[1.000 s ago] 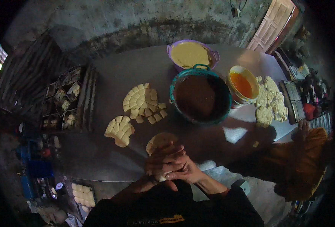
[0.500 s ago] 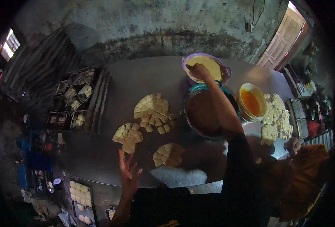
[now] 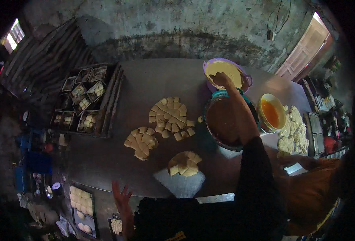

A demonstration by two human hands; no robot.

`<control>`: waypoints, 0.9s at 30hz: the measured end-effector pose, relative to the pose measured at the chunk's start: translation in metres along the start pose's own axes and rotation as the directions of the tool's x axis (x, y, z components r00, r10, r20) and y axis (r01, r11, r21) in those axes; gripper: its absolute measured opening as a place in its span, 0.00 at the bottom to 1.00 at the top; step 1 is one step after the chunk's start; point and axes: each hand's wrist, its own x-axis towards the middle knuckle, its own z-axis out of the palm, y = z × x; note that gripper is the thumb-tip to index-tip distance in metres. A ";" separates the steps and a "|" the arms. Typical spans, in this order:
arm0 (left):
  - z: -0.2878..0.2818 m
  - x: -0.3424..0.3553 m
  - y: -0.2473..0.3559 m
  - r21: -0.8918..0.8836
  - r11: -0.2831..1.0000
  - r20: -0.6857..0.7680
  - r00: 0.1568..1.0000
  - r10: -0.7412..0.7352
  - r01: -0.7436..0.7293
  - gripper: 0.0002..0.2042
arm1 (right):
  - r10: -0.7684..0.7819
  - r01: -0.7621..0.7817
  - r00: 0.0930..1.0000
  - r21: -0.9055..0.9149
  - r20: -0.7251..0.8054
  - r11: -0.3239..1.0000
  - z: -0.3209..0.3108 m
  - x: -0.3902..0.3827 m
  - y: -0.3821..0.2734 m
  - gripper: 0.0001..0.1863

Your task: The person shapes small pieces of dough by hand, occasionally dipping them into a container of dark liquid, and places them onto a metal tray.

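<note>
My right hand [image 3: 223, 81] reaches over the purple basin [image 3: 247, 80] of pale yellow cream, its fingers bunched at the cream; whether they hold anything is hidden. Below that forearm stands a teal-rimmed tub [image 3: 221, 120] with a brown inside. My left hand [image 3: 122, 197] is empty, fingers spread, at the table's front edge. Nearest to it on the tabletop lie a cut dough piece [image 3: 141, 141] and another dough piece [image 3: 184, 164] with a lump on top. Behind these is a larger round of dough [image 3: 168, 114] scored into small blocks, several loose at its front.
A bucket of orange liquid [image 3: 270, 113] stands right of the tub, beside a heap of pale dough pieces [image 3: 294, 132]. A person in orange [image 3: 312, 188] is close on my right. Baking tins [image 3: 83, 100] sit at the left; trays of dough balls [image 3: 82, 205] are below the table edge.
My left hand has drawn back from the left dough piece toward the table's front edge. The nearest dough piece now shows a lump on top. My right hand stays over the cream.
</note>
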 end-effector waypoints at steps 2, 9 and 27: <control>0.008 0.022 -0.005 -0.124 0.992 0.155 0.987 0.043 -0.023 0.40 | 0.116 -0.116 0.993 -0.011 -0.011 0.993 0.009 0.005 0.035 0.33; 0.059 0.061 0.051 -0.099 0.993 0.536 0.838 0.101 -0.056 0.19 | 0.121 -0.043 0.991 0.734 -0.053 0.678 -0.023 -0.079 -0.091 0.26; -0.010 0.085 -0.009 -0.228 0.973 0.555 0.819 0.145 -0.018 0.14 | -0.187 0.336 0.926 0.494 -0.327 0.802 0.068 -0.384 -0.425 0.21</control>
